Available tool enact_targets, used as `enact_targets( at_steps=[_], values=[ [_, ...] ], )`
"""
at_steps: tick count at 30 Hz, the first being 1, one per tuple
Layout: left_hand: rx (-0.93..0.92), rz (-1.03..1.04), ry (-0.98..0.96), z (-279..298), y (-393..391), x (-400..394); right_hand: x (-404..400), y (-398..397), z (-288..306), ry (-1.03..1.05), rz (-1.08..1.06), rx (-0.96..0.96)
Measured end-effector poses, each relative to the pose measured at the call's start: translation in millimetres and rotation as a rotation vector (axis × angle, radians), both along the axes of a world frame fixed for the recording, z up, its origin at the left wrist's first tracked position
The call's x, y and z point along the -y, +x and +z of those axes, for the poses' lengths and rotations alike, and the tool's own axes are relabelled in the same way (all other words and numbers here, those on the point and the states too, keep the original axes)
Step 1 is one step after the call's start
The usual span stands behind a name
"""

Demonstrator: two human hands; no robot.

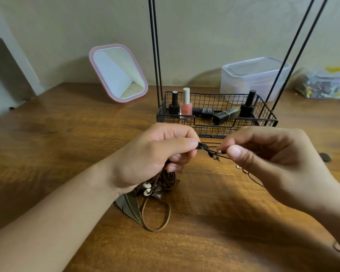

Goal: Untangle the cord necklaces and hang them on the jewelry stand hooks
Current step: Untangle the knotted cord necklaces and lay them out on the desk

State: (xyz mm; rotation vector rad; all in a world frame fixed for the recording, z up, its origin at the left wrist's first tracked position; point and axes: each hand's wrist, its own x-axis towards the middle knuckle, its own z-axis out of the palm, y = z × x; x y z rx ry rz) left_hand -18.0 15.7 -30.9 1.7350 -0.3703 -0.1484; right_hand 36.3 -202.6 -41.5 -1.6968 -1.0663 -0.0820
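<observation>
I've got my left hand (pixel 161 154) pinching a dark knot of cord at thumb and forefinger, the lower fingers curled round the bundle hanging below it. My right hand (pixel 271 156) pinches a thin strand just past a small bead (pixel 219 152), thumb on top. The two hands are near each other above the middle of the desk (pixel 67 154), with a short stretch of tangled cord (pixel 210 152) taut between them.

To do this well, I reckon I should keep the left pinch firm as an anchor and let the right work the loose strand back through the knot, easing rather than tugging, because pulling hard would likely tighten it. Following one strand from its bead end looks the safest way to find which loop to open. I'd keep the hanging weight supported so it doesn't drag on the knot.

Now the necklaces themselves: thin brown and dark cords, bunched into coils (pixel 168 178) under my left hand. Two pale beads (pixel 146 189) sit by my wrist, and a dull metal feather pendant (pixel 131 208) lies on the desk towards the near edge, beside a flat brown cord loop (pixel 156 215). A finer strand (pixel 253 179) trails under my right hand.

The stand (pixel 216 114) is at the far side of the desk, its wire basket holding nail polish bottles (pixel 185 107), black rods rising out of view. Its hooks I can't see, so nothing hung yet that I can tell.
</observation>
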Motion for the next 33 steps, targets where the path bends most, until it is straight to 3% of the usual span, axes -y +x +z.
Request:
enact_targets(
  at_steps=[10,17,23,33],
  values=[
    [-0.061,-0.163,-0.022,-0.6,-1.8,-0.3,-1.2,-1.4,-8.4,0.023,-0.174,0.157],
    [-0.008,-0.144,-0.013,-0.4,-1.0,-1.2,4.9,-5.5,-1.6,0.055,-0.082,0.184],
    [-0.017,-0.129,-0.014,0.1,-2.5,-2.6,-0.5,-8.0,-0.9,-0.112,-0.191,0.372],
    [-0.022,-0.069,0.039,3.0,-3.0,-3.4,-1.3,-5.8,-2.5,-0.026,-0.133,0.293]
  ],
)
